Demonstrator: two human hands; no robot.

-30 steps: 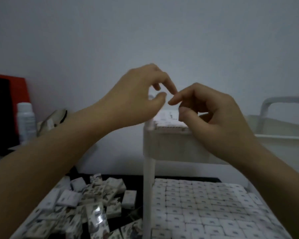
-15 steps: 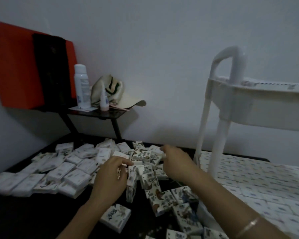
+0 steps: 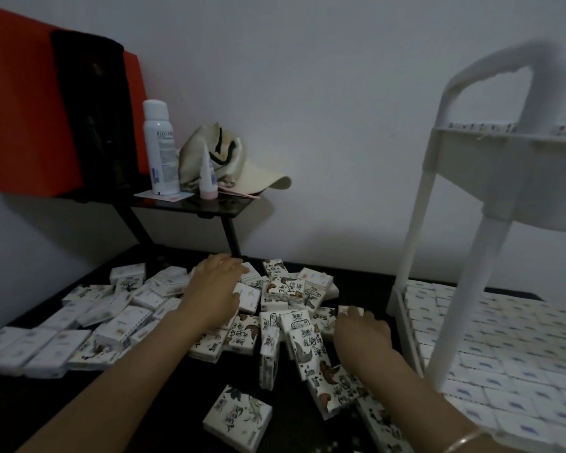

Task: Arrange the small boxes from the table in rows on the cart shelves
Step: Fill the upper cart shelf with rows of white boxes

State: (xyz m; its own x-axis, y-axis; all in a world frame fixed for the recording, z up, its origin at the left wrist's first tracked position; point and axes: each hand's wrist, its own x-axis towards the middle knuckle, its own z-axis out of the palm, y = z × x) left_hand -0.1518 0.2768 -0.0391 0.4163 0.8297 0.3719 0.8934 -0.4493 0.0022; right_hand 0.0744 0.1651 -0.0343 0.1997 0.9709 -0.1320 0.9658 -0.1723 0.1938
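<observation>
Many small boxes (image 3: 276,325), white or printed with drawings, lie in a loose pile on the black table (image 3: 144,403). My left hand (image 3: 214,289) lies on the far part of the pile, its fingers stretched over white boxes. My right hand (image 3: 361,331) sits at the pile's right edge beside the cart and pinches a small white box (image 3: 350,310) at its fingertips. The white cart (image 3: 412,240) stands at the right. Its lower shelf (image 3: 401,318) is covered with boxes in neat rows, and the upper shelf (image 3: 504,165) shows a row of boxes along its top.
A small black stand (image 3: 206,206) at the back holds a white spray can (image 3: 160,145), a little bottle (image 3: 207,178) and a beige cap (image 3: 229,161). A red and black box (image 3: 46,109) leans at the back left. A lone printed box (image 3: 239,420) lies near me.
A second ago both hands were up at the cart's top shelf. They came down to the pile; since then my left hand reached farther back and my right hand shifted towards the cart.
</observation>
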